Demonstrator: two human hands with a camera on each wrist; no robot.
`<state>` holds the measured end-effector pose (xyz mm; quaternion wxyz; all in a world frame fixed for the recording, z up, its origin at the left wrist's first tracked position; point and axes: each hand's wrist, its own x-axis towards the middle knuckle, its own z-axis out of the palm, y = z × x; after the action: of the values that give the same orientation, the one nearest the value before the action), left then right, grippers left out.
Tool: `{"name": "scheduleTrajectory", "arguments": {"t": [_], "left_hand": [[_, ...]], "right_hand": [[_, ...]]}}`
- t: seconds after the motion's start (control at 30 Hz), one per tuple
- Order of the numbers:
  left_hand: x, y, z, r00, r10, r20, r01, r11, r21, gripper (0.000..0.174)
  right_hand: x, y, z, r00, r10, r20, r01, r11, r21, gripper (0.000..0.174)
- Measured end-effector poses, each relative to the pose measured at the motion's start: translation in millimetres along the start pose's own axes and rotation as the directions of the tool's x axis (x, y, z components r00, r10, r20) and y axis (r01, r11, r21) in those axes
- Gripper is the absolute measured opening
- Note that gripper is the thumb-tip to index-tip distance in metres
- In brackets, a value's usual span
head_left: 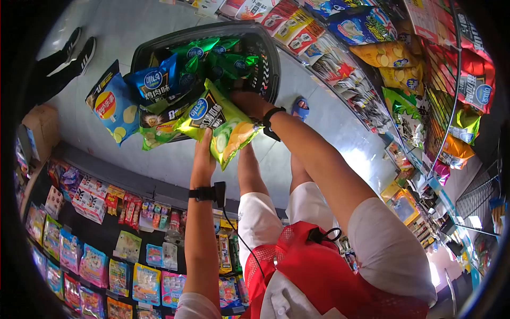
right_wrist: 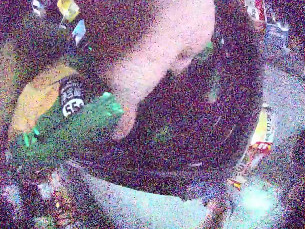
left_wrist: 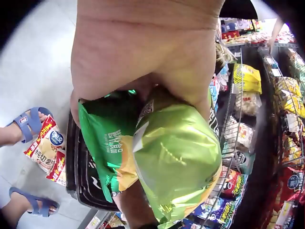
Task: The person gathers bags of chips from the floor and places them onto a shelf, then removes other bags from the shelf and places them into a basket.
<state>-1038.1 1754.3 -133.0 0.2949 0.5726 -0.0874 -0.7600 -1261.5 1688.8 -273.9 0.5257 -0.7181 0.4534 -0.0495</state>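
My left hand [head_left: 203, 154] grips a light green bag of chips [head_left: 228, 139] at the near rim of a black shopping basket [head_left: 272, 40]. In the left wrist view, that light green bag [left_wrist: 178, 157] and a darker green bag [left_wrist: 107, 138] hang side by side below the left hand [left_wrist: 143, 62]. My right hand [head_left: 248, 102] reaches down inside the basket. The grainy right wrist view has its fingers [right_wrist: 125, 121] pinching the end of a green chip bag [right_wrist: 71, 121]. More chip bags, blue [head_left: 154, 80] and green [head_left: 196, 50], fill the basket's left part.
A blue Lay's bag [head_left: 112, 109] leans out over the basket's left rim. Snack racks [head_left: 372, 53] stand along the right, and hanging packets [head_left: 146, 284] line the lower left. Another person's dark shoes [head_left: 82, 56] are on the floor at upper left.
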Motion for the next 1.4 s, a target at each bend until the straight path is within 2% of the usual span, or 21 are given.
{"name": "scheduleTrajectory", "arguments": {"t": [0.03,0.13,0.23,0.3,0.37,0.47,0.57,0.6,0.73,0.77,0.83,0.87,0.93,0.97,1.0,1.1,1.13,1.17,1.23,1.33,1.4], "left_hand": [[-1,3,1,0.999,-0.054,0.002,0.053,0.995,-0.088,0.027],[-13,27,36,0.993,-0.068,-0.096,0.040,0.962,-0.270,0.026],[-7,14,20,0.998,-0.057,-0.037,0.046,0.970,-0.241,0.027],[-7,7,14,0.999,-0.050,0.001,0.049,0.969,-0.243,0.028],[-10,6,14,0.997,-0.057,0.046,0.066,0.968,-0.244,0.029],[-19,9,24,0.991,-0.048,0.121,0.078,0.964,-0.255,0.036],[-28,19,29,0.967,0.097,0.236,-0.119,0.990,0.080,0.043],[-30,22,31,0.966,0.066,0.248,-0.093,0.991,0.096,0.045],[-39,33,52,0.966,0.093,0.241,-0.081,0.995,-0.060,0.042],[-36,33,53,0.969,0.089,0.231,-0.078,0.995,-0.057,0.042],[-24,19,44,0.975,0.076,0.211,-0.067,0.996,-0.052,0.041],[-18,19,36,0.947,0.146,0.287,-0.246,0.901,0.356,0.038],[-22,9,41,0.955,0.164,0.247,-0.210,0.963,0.172,0.038],[-21,10,44,0.979,0.070,0.194,-0.076,0.997,0.023,0.039],[-19,11,47,0.990,-0.026,0.138,0.045,0.989,-0.141,0.040],[-31,18,46,0.942,0.125,0.311,-0.192,0.961,0.196,0.039],[-43,24,55,0.976,0.009,0.218,0.037,0.978,-0.205,0.037],[-58,38,67,0.957,0.052,0.286,-0.041,0.998,-0.045,0.037],[-79,69,95,0.886,0.116,0.449,-0.248,0.937,0.247,0.037],[-117,102,141,0.896,0.007,0.444,-0.107,0.974,0.200,0.051],[-151,124,173,0.903,-0.016,0.428,-0.145,0.929,0.342,0.060]], "right_hand": [[1,-2,-3,0.998,0.059,0.037,-0.057,0.996,-0.065,0.033],[5,-2,-21,0.945,0.078,-0.318,-0.009,0.977,0.214,0.029],[1,-25,-65,0.821,0.427,-0.378,-0.278,0.879,0.388,0.033],[-17,-37,-107,0.807,0.526,-0.270,-0.316,0.770,0.555,0.037],[-26,-22,-118,0.831,0.440,-0.339,-0.186,0.796,0.576,0.043],[-47,-23,-146,0.754,0.430,-0.497,-0.045,0.788,0.614,0.051],[-64,-48,-179,0.739,0.513,-0.436,0.125,0.531,0.838,0.045],[-61,-43,-186,0.781,0.494,-0.381,0.120,0.481,0.869,0.044],[-38,-28,-167,0.805,0.407,-0.431,0.064,0.662,0.746,0.058],[-35,-22,-158,0.843,0.454,-0.288,-0.049,0.599,0.799,0.056],[-31,-9,-140,0.845,0.508,-0.167,-0.306,0.715,0.629,0.051],[-38,-14,-128,0.845,0.460,-0.273,-0.205,0.749,0.630,0.048],[-35,12,-83,0.795,0.415,-0.443,-0.091,0.803,0.590,0.042],[-53,-16,-95,0.750,0.403,-0.524,0.026,0.773,0.633,0.040],[-61,-18,-101,0.757,0.467,-0.457,-0.066,0.750,0.658,0.041],[-88,-11,-115,0.738,0.550,-0.391,-0.157,0.703,0.694,0.046],[-97,-12,-122,0.730,0.560,-0.392,-0.155,0.694,0.703,0.048],[-103,-19,-131,0.707,0.542,-0.454,-0.042,0.673,0.738,0.052],[-143,-56,-173,0.731,0.617,-0.291,-0.143,0.556,0.819,0.051],[-184,-102,-204,0.768,0.482,-0.421,-0.021,0.677,0.736,0.048],[-214,-131,-215,0.803,0.483,-0.349,0.080,0.493,0.866,0.042]]}}
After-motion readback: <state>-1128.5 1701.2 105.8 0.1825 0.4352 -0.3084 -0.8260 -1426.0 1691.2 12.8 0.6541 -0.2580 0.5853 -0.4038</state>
